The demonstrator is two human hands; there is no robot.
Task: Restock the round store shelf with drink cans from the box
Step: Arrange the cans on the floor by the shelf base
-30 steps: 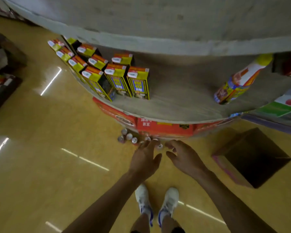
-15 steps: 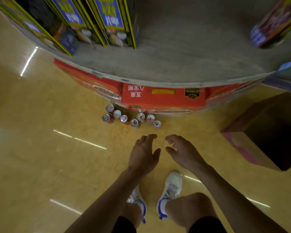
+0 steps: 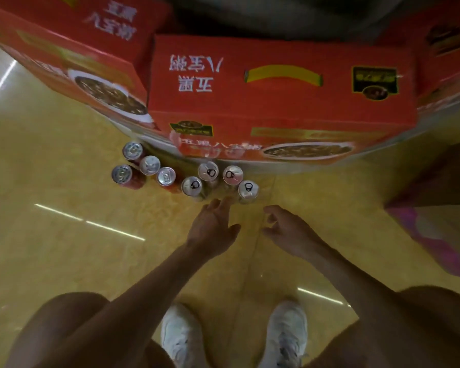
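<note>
Several drink cans stand upright on the yellow floor at the foot of the round shelf: red-sided ones (image 3: pixel 125 174) on the left, silver ones (image 3: pixel 208 171) on the right. My left hand (image 3: pixel 212 226) reaches forward with relaxed fingers, its fingertips just short of the nearest silver can (image 3: pixel 248 189). To its right my right hand (image 3: pixel 287 229) hovers over the floor with loosely curled fingers. Neither hand holds anything. The brown box (image 3: pixel 441 181) with a pink side sits at the right edge, mostly cut off.
Red cartons (image 3: pixel 276 83) with printed bowls line the shelf's bottom tier directly above the cans. My knees and white shoes (image 3: pixel 286 333) fill the lower frame. Bare yellow floor spreads to the left.
I have crouched much lower, so the cans and red cartons look far bigger. Both hands moved forward toward the silver cans. The upper tier with yellow cartons has left the view.
</note>
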